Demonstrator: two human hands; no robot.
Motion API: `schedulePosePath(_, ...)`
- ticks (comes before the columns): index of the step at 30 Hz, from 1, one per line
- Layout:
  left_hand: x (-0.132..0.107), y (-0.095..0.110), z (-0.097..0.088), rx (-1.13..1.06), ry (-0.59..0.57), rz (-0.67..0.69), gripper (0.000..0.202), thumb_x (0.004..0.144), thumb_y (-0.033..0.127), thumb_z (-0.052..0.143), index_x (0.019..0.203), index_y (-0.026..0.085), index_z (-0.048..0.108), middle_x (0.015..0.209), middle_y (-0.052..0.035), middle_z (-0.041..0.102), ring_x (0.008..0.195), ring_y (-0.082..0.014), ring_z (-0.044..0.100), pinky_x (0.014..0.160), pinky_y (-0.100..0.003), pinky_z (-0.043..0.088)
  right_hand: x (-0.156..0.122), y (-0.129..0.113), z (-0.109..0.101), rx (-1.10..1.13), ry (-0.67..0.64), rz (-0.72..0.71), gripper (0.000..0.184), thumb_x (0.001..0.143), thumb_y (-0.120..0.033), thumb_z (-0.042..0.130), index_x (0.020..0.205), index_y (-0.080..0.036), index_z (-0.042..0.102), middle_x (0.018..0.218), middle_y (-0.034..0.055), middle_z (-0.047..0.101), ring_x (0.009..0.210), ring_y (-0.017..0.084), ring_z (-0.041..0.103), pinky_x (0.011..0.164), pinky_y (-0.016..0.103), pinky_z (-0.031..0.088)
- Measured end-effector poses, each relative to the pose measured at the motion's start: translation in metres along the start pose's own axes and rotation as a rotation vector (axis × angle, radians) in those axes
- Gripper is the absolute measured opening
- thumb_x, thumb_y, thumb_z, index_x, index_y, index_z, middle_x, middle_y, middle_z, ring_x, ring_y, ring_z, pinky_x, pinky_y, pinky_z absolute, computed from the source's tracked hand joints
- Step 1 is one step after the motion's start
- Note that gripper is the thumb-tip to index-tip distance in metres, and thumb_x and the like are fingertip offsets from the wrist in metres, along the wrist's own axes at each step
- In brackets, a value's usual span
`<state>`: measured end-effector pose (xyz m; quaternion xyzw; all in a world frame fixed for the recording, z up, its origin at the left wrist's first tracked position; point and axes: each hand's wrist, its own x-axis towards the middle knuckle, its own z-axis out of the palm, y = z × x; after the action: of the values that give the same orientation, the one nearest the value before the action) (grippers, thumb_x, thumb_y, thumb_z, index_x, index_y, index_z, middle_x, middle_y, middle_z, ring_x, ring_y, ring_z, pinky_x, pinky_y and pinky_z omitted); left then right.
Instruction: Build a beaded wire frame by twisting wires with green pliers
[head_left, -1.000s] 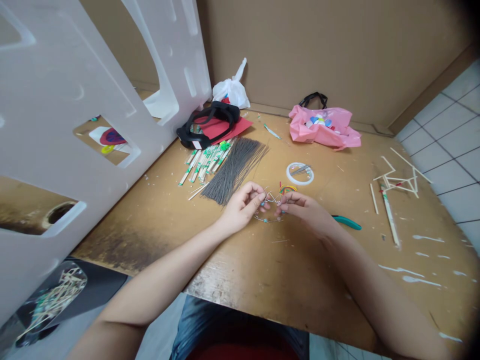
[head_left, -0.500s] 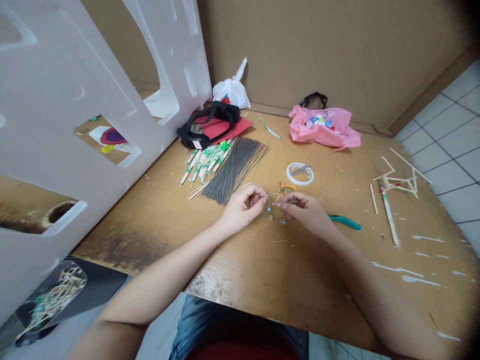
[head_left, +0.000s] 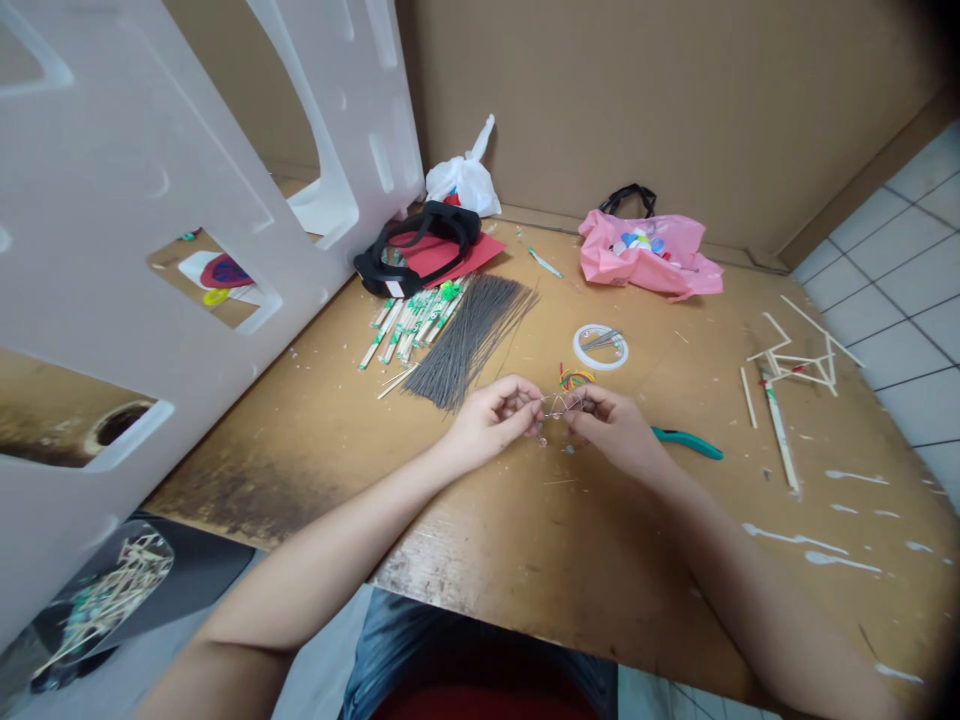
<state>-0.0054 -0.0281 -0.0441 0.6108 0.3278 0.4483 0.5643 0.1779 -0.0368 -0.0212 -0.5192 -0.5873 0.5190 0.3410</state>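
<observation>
My left hand point(head_left: 491, 420) and my right hand point(head_left: 611, 425) meet over the middle of the wooden table point(head_left: 525, 520). Both pinch a small piece of thin wire with beads point(head_left: 559, 405) held between them just above the tabletop. Loose coloured rubber bands point(head_left: 574, 378) lie right behind the wire piece. A bundle of grey wires point(head_left: 469, 340) is spread just beyond my left hand. Teal-handled pliers point(head_left: 686, 442) lie by my right wrist.
A tape roll point(head_left: 600, 347), wrapped chopsticks point(head_left: 409, 325), a black strap on red paper point(head_left: 416, 250), a white bag point(head_left: 463, 180) and a pink bag point(head_left: 649, 255) lie farther back. Broken sticks point(head_left: 787, 370) are at the right. White foam panels point(head_left: 150, 230) stand at the left; a cardboard wall is behind.
The wire piece has been turned and squeezed narrower, from a wide ring to a small cluster. My hands have drawn closer together and shifted slightly to the right.
</observation>
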Motion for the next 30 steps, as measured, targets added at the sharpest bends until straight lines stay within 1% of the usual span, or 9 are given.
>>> schedulePosePath(5,-0.0004,0.0002,0.0003,0.01,-0.008,0.016,0.019,0.083,0.032,0.059,0.087,0.014,0.056,0.073,-0.0018,0.064,0.06,-0.0086,0.062,0.06,-0.021,0.053,-0.0002,-0.0009,-0.0018,-0.004,-0.004,0.009,0.016,0.066,-0.034,0.061,0.073,-0.02,0.057,0.063,-0.0022,0.055,0.056,0.012,0.051,0.054,0.027,0.041)
schedulePosePath(9,-0.0003,-0.0001,-0.0003,0.012,-0.004,0.051,0.02,0.084,0.031,0.059,0.094,0.014,0.058,0.073,-0.0021,0.065,0.06,-0.0085,0.062,0.059,-0.021,0.053,0.0004,-0.0006,-0.0046,0.027,-0.035,0.011,0.017,0.066,-0.033,0.063,0.074,-0.02,0.057,0.066,-0.0017,0.058,0.06,0.013,0.054,0.056,0.027,0.042)
schedulePosePath(13,-0.0006,-0.0002,-0.001,0.02,-0.008,0.066,0.021,0.083,0.03,0.059,0.096,0.013,0.06,0.074,-0.0028,0.065,0.061,-0.009,0.063,0.061,-0.022,0.054,0.001,0.0012,-0.0055,0.013,-0.048,0.006,0.02,0.066,-0.036,0.066,0.073,-0.02,0.056,0.064,-0.0021,0.057,0.059,0.012,0.052,0.057,0.027,0.041)
schedulePosePath(17,-0.0011,-0.0002,-0.0009,0.053,-0.027,0.072,0.019,0.083,0.028,0.058,0.095,0.014,0.063,0.075,-0.0034,0.066,0.062,-0.0094,0.063,0.061,-0.022,0.055,0.0005,0.0005,-0.005,-0.023,-0.031,0.032,0.017,0.064,-0.033,0.064,0.071,-0.02,0.056,0.063,-0.0021,0.057,0.057,0.012,0.05,0.056,0.027,0.039)
schedulePosePath(22,-0.0014,0.0013,-0.0013,0.218,-0.041,0.157,0.019,0.085,0.023,0.052,0.095,0.014,0.066,0.076,-0.0045,0.066,0.059,-0.0092,0.063,0.058,-0.022,0.053,-0.0004,0.0004,-0.0051,-0.036,-0.028,0.042,0.013,0.062,-0.029,0.059,0.071,-0.02,0.057,0.062,-0.0015,0.057,0.058,0.014,0.054,0.057,0.029,0.04)
schedulePosePath(26,-0.0007,0.0036,-0.0023,0.448,-0.038,0.285,0.02,0.084,0.016,0.05,0.092,0.015,0.068,0.072,-0.0039,0.067,0.059,-0.0091,0.061,0.056,-0.019,0.048,-0.0005,-0.0004,-0.0048,-0.031,-0.046,0.052,0.012,0.061,-0.026,0.056,0.071,-0.02,0.057,0.061,-0.0016,0.059,0.059,0.015,0.057,0.059,0.029,0.042)
schedulePosePath(30,-0.0006,0.0027,-0.0021,0.587,-0.021,0.385,0.021,0.082,0.012,0.048,0.091,0.015,0.067,0.072,-0.0035,0.067,0.059,-0.0086,0.059,0.055,-0.018,0.045,-0.0012,-0.0027,-0.0038,-0.026,-0.054,0.078,0.011,0.059,-0.024,0.054,0.07,-0.02,0.056,0.061,-0.0029,0.058,0.06,0.015,0.06,0.058,0.028,0.042)
